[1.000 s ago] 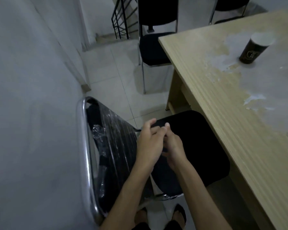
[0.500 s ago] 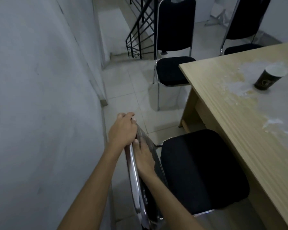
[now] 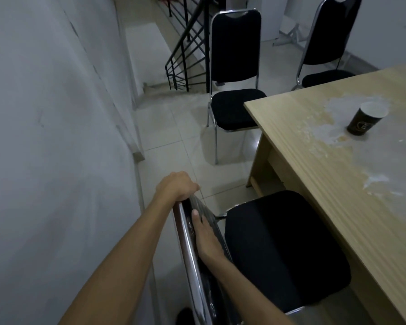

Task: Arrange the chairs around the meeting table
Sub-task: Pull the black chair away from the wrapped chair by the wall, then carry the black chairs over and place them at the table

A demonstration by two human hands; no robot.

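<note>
At the left, a pale plastered wall point(image 3: 45, 137) runs close beside the work, so little room is left on that side. The left hand point(image 3: 177, 186) is curled over the far top corner of the chrome-framed backrest of the near black padded chair point(image 3: 284, 249), gripping the metal tube. Just to its right, the right hand point(image 3: 205, 235) is laid along the plastic-wrapped inner face of the same backrest, thumb up and fingers straight as far as can be seen, pressing rather than clasping. The seat is already tucked partly under the long edge of the light wooden meeting table point(image 3: 338, 184), which fills the right of the scene. The step in hand is judged to be the squaring of this chair to that edge. It is best done by a level, even push from both hands, so that the legs are slid rather than tipped, and the backrest is kept off the wall. The plastic wrap is likely slippery, so most force should be carried by the gripping hand. Farther off, a second black chair point(image 3: 234, 95) stands at the table's far corner, and a third black chair point(image 3: 324, 55) beyond it, both probably to be aligned later. A dark paper cup point(image 3: 365, 118) stands on the table, so jolts against the edge are better avoided
</note>
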